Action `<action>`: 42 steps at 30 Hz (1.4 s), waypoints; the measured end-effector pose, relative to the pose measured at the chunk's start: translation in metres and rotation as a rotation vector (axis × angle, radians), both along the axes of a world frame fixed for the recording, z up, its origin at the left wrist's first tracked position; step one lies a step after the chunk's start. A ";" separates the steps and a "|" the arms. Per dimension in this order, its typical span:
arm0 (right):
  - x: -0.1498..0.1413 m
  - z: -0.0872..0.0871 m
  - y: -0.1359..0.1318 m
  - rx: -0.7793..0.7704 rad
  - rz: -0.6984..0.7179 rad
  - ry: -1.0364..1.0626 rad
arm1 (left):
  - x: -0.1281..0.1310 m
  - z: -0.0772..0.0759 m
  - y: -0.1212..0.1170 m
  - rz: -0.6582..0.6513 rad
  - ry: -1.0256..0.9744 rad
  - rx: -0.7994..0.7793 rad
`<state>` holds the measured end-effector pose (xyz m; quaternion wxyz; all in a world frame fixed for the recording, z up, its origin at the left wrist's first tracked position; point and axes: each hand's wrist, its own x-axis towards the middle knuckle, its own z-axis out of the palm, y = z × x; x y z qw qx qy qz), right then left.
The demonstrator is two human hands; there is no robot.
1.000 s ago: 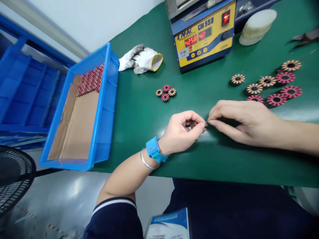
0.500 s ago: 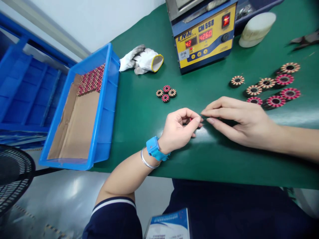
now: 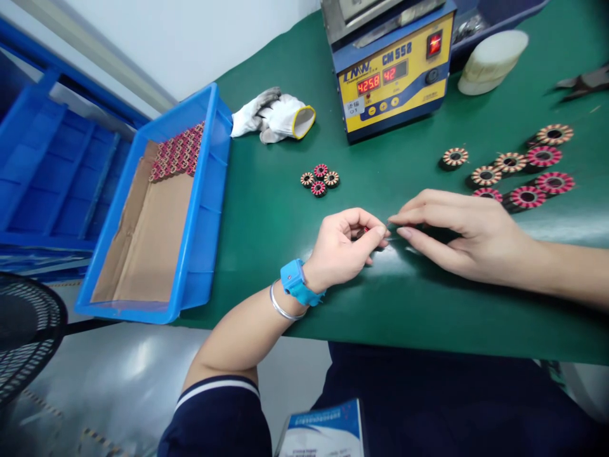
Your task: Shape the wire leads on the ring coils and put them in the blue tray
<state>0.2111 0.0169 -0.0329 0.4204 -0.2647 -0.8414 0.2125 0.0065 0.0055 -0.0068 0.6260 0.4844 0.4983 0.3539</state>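
My left hand [image 3: 349,244], with a blue wrist strap and a silver bangle, is closed around a small wound stator coil [image 3: 364,232]. Only a bit of its red winding shows between the fingers. Just to the right, my right hand [image 3: 469,238] has its thumb and fingertips brought close together beside the left fingertips. Anything between them is too small to make out. Several red and copper stator coils [image 3: 527,197] stand on the green table [image 3: 285,273] beyond my right hand. A cluster of smaller coils [image 3: 318,188] sits beyond my left hand.
A blue bin [image 3: 202,209], lined with cardboard and holding rows of coils, stands at the left. White gloves [image 3: 280,119] lie near a yellow-and-blue heating unit [image 3: 392,86] with lit displays. A whitish block [image 3: 495,61] and pliers [image 3: 583,84] are at right.
Both hands keep nearly the same pose, and the view has shifted slightly. The readings on the heating unit's displays have changed.
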 end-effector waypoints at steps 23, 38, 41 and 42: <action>0.003 0.019 0.011 -0.939 0.328 -0.027 | -0.003 -0.001 -0.015 -0.185 0.381 0.836; 0.013 0.008 0.009 0.190 0.117 -0.124 | -0.004 0.009 -0.012 -0.226 0.130 0.249; 0.005 0.018 0.008 -0.543 0.236 -0.065 | -0.004 0.005 -0.016 -0.224 0.333 0.719; 0.004 0.020 0.009 -0.783 0.307 -0.053 | -0.004 0.005 -0.017 -0.228 0.378 0.808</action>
